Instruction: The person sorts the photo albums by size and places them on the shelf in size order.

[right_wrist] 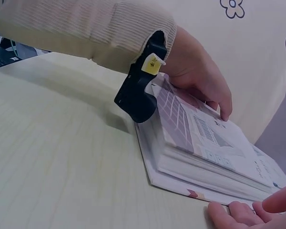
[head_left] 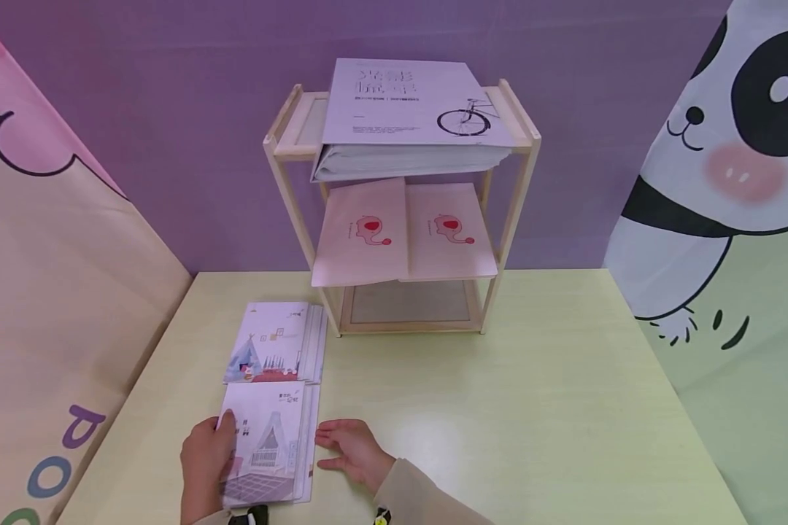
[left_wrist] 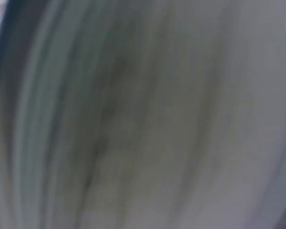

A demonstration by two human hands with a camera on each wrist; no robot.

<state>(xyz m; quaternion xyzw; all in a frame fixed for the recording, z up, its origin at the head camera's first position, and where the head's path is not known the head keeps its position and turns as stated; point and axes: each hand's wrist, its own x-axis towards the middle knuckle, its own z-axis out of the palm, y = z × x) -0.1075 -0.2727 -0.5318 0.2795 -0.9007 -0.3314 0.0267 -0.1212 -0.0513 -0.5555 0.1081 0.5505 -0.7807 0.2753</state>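
Observation:
A front stack of white books (head_left: 263, 445) with a tent drawing on the top cover lies on the table at the left. My left hand (head_left: 206, 456) holds its left edge, thumb over the top cover and the other fingers hidden behind the side. On the opposite side, my right hand (head_left: 354, 452) has its fingers extended, fingertips right at the stack's right edge. Seen from the right wrist, the front stack (right_wrist: 205, 133) shows thick page edges above a wider bottom cover. Directly behind it lies another stack of books (head_left: 269, 343). The left wrist view is a blurred close-up.
A wooden shelf rack (head_left: 522, 182) stands at the back centre. Its top bears a thick white book (head_left: 407, 109) with a bicycle drawing, overhanging the front. Two pink elephant booklets (head_left: 368, 240) lie on the middle level. The table (head_left: 532, 408) extends to the right.

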